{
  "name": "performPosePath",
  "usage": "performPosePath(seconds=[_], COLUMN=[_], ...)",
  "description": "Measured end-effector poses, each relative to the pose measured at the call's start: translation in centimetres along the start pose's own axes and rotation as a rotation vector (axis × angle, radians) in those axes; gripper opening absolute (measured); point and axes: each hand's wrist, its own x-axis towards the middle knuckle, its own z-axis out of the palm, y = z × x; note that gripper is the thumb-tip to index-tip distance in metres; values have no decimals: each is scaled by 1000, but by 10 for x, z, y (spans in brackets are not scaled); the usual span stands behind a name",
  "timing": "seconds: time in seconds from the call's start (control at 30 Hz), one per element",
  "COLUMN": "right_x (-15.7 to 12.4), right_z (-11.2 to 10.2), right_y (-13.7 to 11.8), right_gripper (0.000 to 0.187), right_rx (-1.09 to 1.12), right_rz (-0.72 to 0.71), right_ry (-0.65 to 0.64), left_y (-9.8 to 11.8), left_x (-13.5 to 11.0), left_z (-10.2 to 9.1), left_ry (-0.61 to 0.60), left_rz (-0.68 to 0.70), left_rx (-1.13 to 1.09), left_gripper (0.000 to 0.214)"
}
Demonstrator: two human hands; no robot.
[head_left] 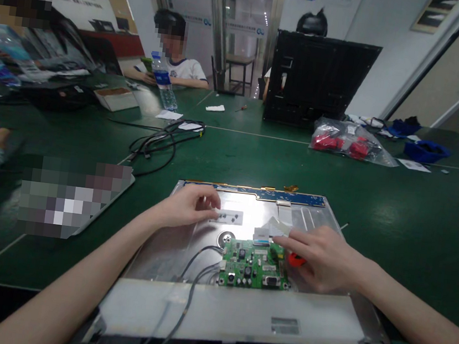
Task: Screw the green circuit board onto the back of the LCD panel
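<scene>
A display panel [186, 250] lies back side up with a green circuit board [246, 258] on it. My left hand [192, 206] rests over the panel's upper left, fingers curved, thumb and forefinger apart. Its thumb is at a pale label [235, 217] with several small dark screws on it. My right hand [322, 256] is at the board's right edge, fingers bent around an orange-red tool handle [296, 259], mostly hidden under the palm. By its fingertips, a white flat ribbon cable [262, 235] meets the board's top edge.
Black cables [166, 139] lie coiled beyond the panel on the green table [231, 158]. A phone-like slab [103, 207], blurred, is to the left. Farther back stand a water bottle [164, 83], a black monitor [319, 82] and a bag with red parts [350, 142]. Other people sit left.
</scene>
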Motion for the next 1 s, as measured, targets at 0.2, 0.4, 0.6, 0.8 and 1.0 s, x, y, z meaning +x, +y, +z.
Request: performPosePath(seconds=[0.2,0.4,0.6,0.8,1.0], right_x=[-4,-7,-7,-5,3], right_z=[10,16,18,21,23], right_y=[-7,-11,-3,0,-4], right_gripper=[37,20,23,29,19], right_rx=[-194,-313,-211,20,195], right_rz=[-117,-273,-278,-121,98], right_ry=[5,183,266,459,593], left_y=[26,25,16,18,14], left_x=[-11,-12,-14,-12,-9], left_z=[8,14,13,11,11], left_ry=[-92,-119,-67,-69,-83], left_rz=[162,285,323,298,301], left_rx=[155,330,408,358,261], left_gripper=[19,19,25,24,16])
